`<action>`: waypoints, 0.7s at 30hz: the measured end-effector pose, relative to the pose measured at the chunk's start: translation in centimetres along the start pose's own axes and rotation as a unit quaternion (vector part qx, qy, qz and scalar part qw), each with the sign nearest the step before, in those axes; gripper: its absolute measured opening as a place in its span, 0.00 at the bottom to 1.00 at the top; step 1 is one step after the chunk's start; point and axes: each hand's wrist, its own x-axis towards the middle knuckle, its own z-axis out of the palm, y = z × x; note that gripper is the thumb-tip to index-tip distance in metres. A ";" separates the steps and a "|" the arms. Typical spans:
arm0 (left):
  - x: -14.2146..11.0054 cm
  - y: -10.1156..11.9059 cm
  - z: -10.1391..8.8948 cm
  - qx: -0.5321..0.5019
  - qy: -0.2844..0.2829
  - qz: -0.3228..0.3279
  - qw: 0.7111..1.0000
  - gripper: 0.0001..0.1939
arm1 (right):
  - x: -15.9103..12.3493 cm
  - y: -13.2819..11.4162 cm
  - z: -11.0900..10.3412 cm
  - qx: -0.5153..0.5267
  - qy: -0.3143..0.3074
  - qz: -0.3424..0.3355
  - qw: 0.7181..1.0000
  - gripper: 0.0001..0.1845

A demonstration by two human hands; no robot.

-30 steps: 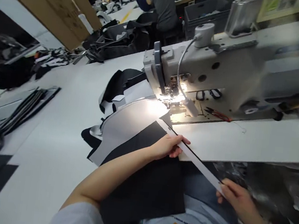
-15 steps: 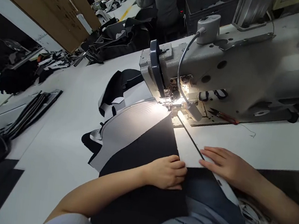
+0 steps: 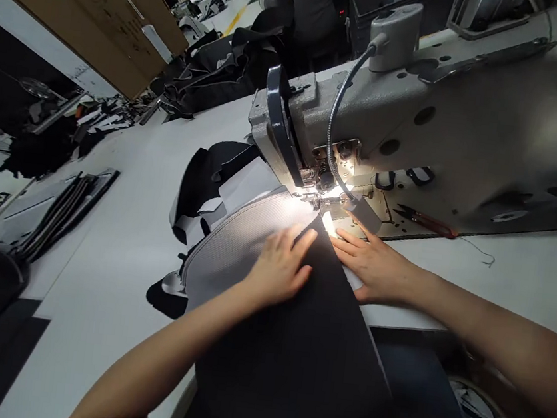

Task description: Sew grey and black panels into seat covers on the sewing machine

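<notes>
Under the lit presser foot of a sewing machine (image 3: 324,187) lies a light grey mesh fabric piece (image 3: 234,244), with a black fabric piece (image 3: 303,346) running down over the table's front edge. My left hand (image 3: 279,269) rests on both fabrics just short of the foot, fingers apart, thumb on the black one. To the right, my right hand (image 3: 375,264) lies flat with fingers stretched towards the foot, beside the black fabric's right edge. What lies beneath its palm is mostly hidden. Black and grey sewn parts (image 3: 206,180) are bunched behind the mesh.
Red-handled snips (image 3: 428,221) with a loose thread lie on the machine bed's right side. A flexible lamp (image 3: 363,213) hangs close by the foot. Stacked dark pieces (image 3: 64,211) sit at left. Further back are a cardboard box (image 3: 84,12) and a dark fabric heap (image 3: 224,68).
My left hand has left the black fabric's front right edge, moved up near the foot and spread out. My right hand has moved forward and left, and the thin black strip is hidden.
</notes>
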 end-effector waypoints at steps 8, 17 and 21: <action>3.2 -4.6 -1.1 0.272 -0.139 -0.015 0.952 0.33 | 1.3 -0.9 0.9 -0.014 0.009 0.010 1.000 0.26; 6.5 -3.1 -5.1 0.140 -0.303 -0.035 0.942 0.42 | 1.2 -1.8 1.6 -0.047 0.028 0.013 0.998 0.19; 8.1 -2.5 -5.4 0.046 -0.328 -0.045 0.943 0.40 | 1.3 -1.9 1.7 -0.055 0.046 0.018 0.997 0.18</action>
